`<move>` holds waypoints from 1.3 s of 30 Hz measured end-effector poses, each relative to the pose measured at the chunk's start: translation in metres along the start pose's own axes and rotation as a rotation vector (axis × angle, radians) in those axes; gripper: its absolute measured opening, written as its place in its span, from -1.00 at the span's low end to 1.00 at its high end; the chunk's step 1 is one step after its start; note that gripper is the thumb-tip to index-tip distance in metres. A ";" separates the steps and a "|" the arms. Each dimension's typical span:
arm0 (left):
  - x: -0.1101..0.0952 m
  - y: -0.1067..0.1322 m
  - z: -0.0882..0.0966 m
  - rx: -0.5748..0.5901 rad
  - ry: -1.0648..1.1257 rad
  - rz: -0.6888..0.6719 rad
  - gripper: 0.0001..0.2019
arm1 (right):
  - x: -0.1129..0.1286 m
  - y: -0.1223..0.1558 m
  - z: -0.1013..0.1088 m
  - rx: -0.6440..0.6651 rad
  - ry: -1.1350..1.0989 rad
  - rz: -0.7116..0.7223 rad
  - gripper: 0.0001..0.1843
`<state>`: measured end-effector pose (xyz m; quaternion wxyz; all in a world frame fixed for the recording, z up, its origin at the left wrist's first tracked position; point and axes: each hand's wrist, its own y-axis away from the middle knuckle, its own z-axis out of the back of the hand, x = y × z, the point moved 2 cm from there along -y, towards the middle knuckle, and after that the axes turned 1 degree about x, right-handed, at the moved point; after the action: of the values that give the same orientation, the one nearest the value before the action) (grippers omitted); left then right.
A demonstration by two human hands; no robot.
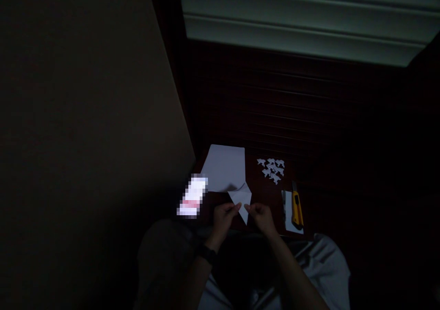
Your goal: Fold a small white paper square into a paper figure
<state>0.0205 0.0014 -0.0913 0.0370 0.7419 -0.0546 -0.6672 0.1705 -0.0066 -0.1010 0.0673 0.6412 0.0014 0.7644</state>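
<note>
Firstly, at nine o'clock from the folded white paper (242,196), a blurred lit screen (194,193) shows. At eleven, a plain white sheet (225,163) lies on the dark desk (252,171). The left hand (222,216), with a black watch (206,253), has its grip pinching the folded white paper; the right hand (261,216) pinches its right side. Small folded paper pieces (271,167) cluster around half past one; at three, a yellow utility knife (297,207) overlaps a paper strip (288,210).

No lettering or numbers can be read.
</note>
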 end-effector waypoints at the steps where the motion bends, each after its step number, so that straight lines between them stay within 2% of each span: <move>1: 0.000 0.000 0.000 -0.009 0.006 0.003 -0.70 | 0.000 0.001 -0.001 0.002 -0.006 -0.005 -0.61; 5: -0.001 0.000 -0.001 -0.026 -0.013 -0.017 -0.72 | 0.003 0.003 0.000 0.022 -0.026 0.007 -0.62; 11: -0.014 0.003 -0.008 0.042 0.081 0.020 -0.73 | 0.004 0.004 -0.004 0.041 -0.002 0.032 -0.63; 17: -0.015 0.003 -0.014 -0.155 0.253 0.078 -0.62 | 0.008 0.012 -0.013 0.121 -0.077 0.014 -0.58; 23: -0.011 0.000 -0.020 -0.232 0.293 0.119 -0.61 | 0.014 0.019 -0.011 0.146 -0.123 -0.034 -0.58; 29: -0.014 -0.003 -0.021 -0.325 0.281 0.070 -0.61 | 0.012 0.020 -0.015 0.175 -0.239 -0.159 -0.58; 32: -0.016 -0.003 -0.020 -0.346 0.259 0.091 -0.59 | 0.010 0.020 -0.017 0.200 -0.263 -0.185 -0.56; 35: -0.017 -0.003 -0.021 -0.323 0.267 0.087 -0.59 | 0.009 0.020 -0.016 0.211 -0.274 -0.164 -0.54; 39: -0.013 0.002 -0.027 -0.169 0.283 0.096 -0.65 | 0.007 0.018 -0.016 0.176 -0.330 -0.227 -0.57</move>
<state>0.0458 0.0008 -0.0756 0.1385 0.8193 -0.0281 -0.5556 0.1519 -0.0224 -0.0957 0.0960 0.7567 0.1294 0.6336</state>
